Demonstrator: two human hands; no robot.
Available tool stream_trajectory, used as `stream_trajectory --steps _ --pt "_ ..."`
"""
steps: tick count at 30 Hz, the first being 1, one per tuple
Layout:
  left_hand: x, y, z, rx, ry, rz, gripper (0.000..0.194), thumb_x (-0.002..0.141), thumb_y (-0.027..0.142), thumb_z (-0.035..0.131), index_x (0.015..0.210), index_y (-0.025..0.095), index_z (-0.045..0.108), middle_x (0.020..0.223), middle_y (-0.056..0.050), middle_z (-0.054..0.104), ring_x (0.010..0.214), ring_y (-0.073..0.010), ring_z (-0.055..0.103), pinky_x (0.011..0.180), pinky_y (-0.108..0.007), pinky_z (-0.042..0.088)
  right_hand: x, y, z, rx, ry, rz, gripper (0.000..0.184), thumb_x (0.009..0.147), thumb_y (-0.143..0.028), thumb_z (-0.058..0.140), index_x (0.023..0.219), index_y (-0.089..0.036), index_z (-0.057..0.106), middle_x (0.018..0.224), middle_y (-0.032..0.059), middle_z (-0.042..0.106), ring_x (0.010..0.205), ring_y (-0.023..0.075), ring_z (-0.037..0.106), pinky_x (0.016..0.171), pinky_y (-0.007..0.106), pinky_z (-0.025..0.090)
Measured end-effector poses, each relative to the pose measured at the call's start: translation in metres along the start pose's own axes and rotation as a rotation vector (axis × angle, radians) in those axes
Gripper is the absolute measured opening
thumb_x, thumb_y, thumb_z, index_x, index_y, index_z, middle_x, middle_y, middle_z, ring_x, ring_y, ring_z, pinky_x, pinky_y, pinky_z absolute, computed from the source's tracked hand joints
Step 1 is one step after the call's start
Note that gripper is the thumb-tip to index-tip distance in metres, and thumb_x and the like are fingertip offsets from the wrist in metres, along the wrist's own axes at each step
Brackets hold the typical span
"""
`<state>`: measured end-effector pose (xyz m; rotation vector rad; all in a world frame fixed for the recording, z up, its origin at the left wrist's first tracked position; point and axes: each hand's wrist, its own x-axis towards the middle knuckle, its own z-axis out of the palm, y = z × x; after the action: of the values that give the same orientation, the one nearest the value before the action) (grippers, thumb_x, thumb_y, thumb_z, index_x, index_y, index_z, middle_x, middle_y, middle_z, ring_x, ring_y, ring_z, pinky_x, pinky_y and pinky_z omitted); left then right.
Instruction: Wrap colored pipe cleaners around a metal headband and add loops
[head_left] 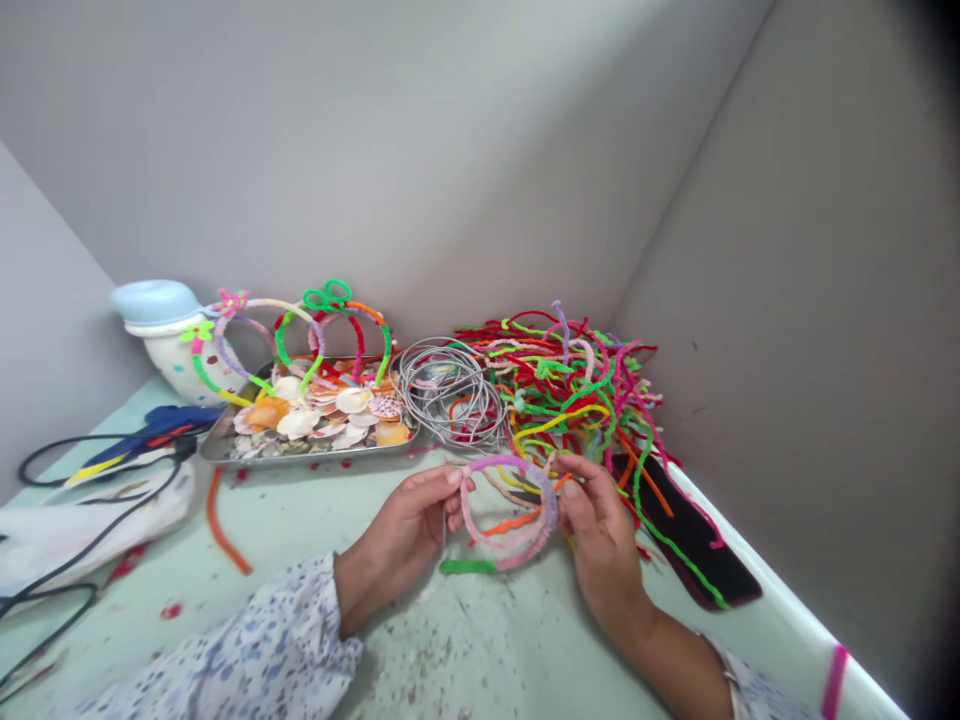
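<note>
Inspection at this moment: your left hand (401, 540) and right hand (604, 530) both hold a pink-and-lilac chenille-wrapped hairband (467, 510), raised just above the table in front of you. Your left fingers (453, 478) are closed narrowly on the band's left side. Your right thumb and fingers (571, 490) are closed narrowly on its right side. Loose orange and green pipe-cleaner ends (510, 523) cross the loop and trail below it; the exact wrapping at your fingers is too small to tell.

Your right hand is nearest a heap of multicoloured pipe cleaners (562, 370), which lies partly over a black pad (694, 530). Beyond the hairband, a coil of grey bare hairbands (450, 390) sits between that heap and a metal tray (300, 458) holding seashells (315, 410). Two decorated pipe-cleaner hairbands (337, 310) stand upright at the tray's back edge, beside a white pot with a pale blue lid (161, 320).

To your left lie a blue hot glue gun (157, 425), black cord (75, 560), a white plastic bag (75, 530) and a loose orange pipe cleaner (221, 525). The pale green table (465, 640) is stained.
</note>
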<state>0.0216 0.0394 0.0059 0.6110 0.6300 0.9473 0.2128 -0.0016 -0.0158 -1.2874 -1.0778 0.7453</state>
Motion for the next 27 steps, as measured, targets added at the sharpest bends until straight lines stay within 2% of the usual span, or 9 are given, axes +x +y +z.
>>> stream_trajectory --steps 3,8,13,19,23,27 --pt "0.001 -0.002 -0.001 0.0 0.002 -0.003 0.01 0.073 0.02 0.072 0.074 0.011 0.067 0.065 0.001 0.055 0.057 -0.0063 0.049 0.055 -0.017 0.041 0.0 -0.001 0.001 -0.041 -0.047 -0.046 0.032 0.086 -0.046 0.054 0.105 -0.02 0.056 0.099 0.007 0.063 0.081 0.0192 0.058 0.067 0.029 0.047" --pt "0.001 -0.002 -0.001 -0.008 -0.055 -0.036 0.011 0.074 0.019 0.068 0.069 0.01 0.064 0.062 0.002 0.051 0.054 -0.0057 0.046 0.052 -0.017 0.039 0.001 -0.004 0.003 -0.172 -0.103 -0.004 0.031 0.086 -0.044 0.053 0.099 -0.017 0.062 0.084 0.005 0.064 0.076 0.0197 0.057 0.067 0.029 0.046" --pt "-0.005 -0.002 0.002 0.02 -0.135 -0.097 0.012 0.073 0.016 0.064 0.063 0.011 0.061 0.058 0.001 0.049 0.049 -0.0067 0.044 0.049 -0.019 0.036 0.004 -0.003 0.004 -0.209 -0.114 0.015 0.031 0.087 -0.044 0.053 0.1 -0.018 0.063 0.095 0.0062 0.067 0.087 0.022 0.058 0.076 0.031 0.046" --pt "-0.008 -0.003 0.004 0.079 -0.227 -0.079 0.018 0.078 0.018 0.057 0.061 0.012 0.059 0.054 0.0 0.047 0.049 -0.009 0.042 0.051 -0.022 0.034 0.003 -0.008 0.004 -0.213 -0.152 -0.01 0.028 0.089 -0.042 0.05 0.096 -0.018 0.063 0.085 0.0041 0.066 0.079 0.0207 0.059 0.073 0.03 0.046" --pt "-0.009 -0.004 0.004 0.091 -0.233 -0.061 0.018 0.079 0.018 0.057 0.062 0.012 0.06 0.054 0.0 0.047 0.049 -0.0091 0.042 0.051 -0.021 0.033 0.003 -0.007 0.003 -0.21 -0.154 -0.015 0.027 0.089 -0.041 0.05 0.095 -0.018 0.063 0.087 0.0047 0.067 0.082 0.0211 0.059 0.075 0.03 0.045" --pt "-0.009 -0.005 0.005 0.127 -0.185 -0.024 0.016 0.08 0.021 0.059 0.068 0.011 0.062 0.059 0.0 0.05 0.051 -0.0075 0.042 0.051 -0.019 0.034 0.004 -0.001 0.002 -0.195 -0.13 0.005 0.03 0.089 -0.043 0.05 0.101 -0.019 0.062 0.094 0.006 0.067 0.086 0.0221 0.059 0.079 0.033 0.045"
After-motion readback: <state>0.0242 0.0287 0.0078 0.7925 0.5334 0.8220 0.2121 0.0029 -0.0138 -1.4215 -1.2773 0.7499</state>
